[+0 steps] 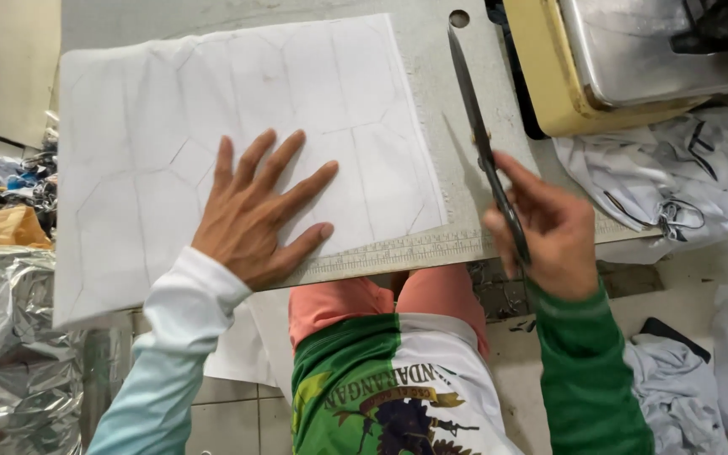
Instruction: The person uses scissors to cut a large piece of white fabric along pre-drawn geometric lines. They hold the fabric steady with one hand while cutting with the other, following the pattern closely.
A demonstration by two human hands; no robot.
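My left hand (254, 215) lies flat, fingers spread, on a large white sheet (170, 126) marked with faint pencil lines that form polygon shapes. The sheet covers most of the grey table (448, 101). My right hand (549, 232) grips the dark handles of long scissors (475, 118). Their blades are together and point away from me, just right of the sheet's right edge. A ruler strip (398, 253) runs along the table's near edge beneath both hands.
A yellow sewing machine with a metal plate (617, 59) stands at the back right. White cloth (676, 177) is piled to the right of the table. Silver foil material (10, 337) lies at the left, and grey cloth (676, 388) on the floor.
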